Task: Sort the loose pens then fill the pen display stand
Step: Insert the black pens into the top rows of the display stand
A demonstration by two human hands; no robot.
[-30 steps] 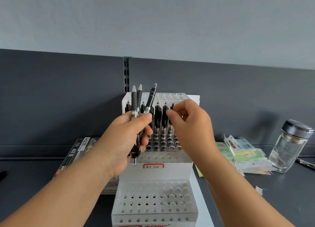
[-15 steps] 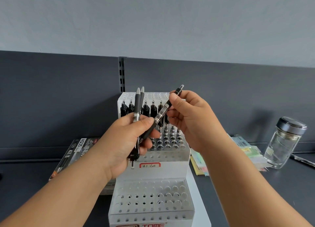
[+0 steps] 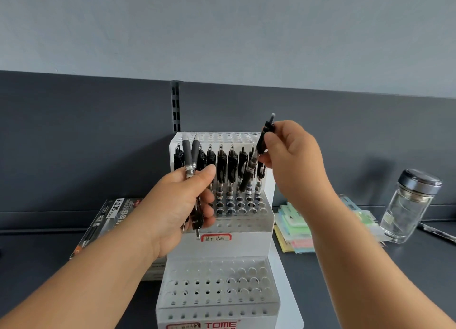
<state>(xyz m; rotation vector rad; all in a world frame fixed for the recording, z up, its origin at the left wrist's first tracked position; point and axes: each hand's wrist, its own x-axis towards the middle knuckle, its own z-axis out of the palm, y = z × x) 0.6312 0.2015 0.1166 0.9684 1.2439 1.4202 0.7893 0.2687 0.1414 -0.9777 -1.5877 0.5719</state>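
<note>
Since half a second ago the right hand (image 3: 293, 155) has drawn one black pen (image 3: 255, 159) clear of the left hand's bundle and carried it rightward, to the right end of the filled row. The pen hangs tilted, clicker end uppermost, pinched closed between thumb and fingertips near its clip; its lower end sits in front of the standing pens, and contact with them cannot be judged.

The left hand (image 3: 181, 205) is closed around two pens (image 3: 190, 160), grey grips pointing up and clips down, held in front of the left part of the pen stand (image 3: 246, 244).

The stand is white and stepped. Its upper tier carries one row of about eight black pens (image 3: 222, 170) standing upright; the leftmost are partly hidden behind the left hand, so the count is approximate. Two rows of holes directly below that row are vacant. The lower tier (image 3: 217, 286) has every visible hole vacant. A red-bordered label (image 3: 216, 238) sits on the face between tiers.

Left of the stand lies one pen box (image 3: 111, 215), partly under the left forearm. Right of the stand lies one stack of pastel paper pads (image 3: 296, 232), close to its edge; further right stands one glass jar (image 3: 409, 207) with a dark lid, well apart from the stand
</note>
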